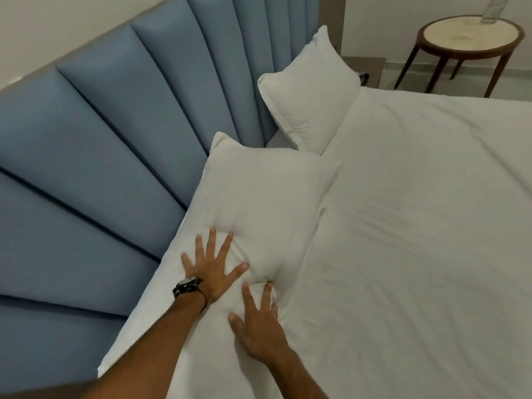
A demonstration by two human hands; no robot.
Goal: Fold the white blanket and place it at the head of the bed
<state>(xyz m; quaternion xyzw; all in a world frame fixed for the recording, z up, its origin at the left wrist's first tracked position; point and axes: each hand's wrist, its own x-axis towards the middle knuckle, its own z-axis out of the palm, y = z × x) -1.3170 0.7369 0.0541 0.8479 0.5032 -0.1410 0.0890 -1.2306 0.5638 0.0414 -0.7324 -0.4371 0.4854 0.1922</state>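
Bed point(417, 226) first: our white blanket point(403, 254) lies spread flat across it, below the blue headboard point(100, 154). We press a pillow point(259, 203) beside that headboard, left hand point(211, 269) and right hand point(256, 326) both flat, fingers splayed, gripping nothing.

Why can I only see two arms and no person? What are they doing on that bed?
The camera sits on the person's head and looks down, so you see only their own arms. The left hand, with a dark wristwatch, and the right hand press flat, fingers spread, on a soft white pillow. Neither hand holds anything. A second white pillow leans on the padded blue headboard. A white sheet covers the bed, and a small round wooden table stands behind it.
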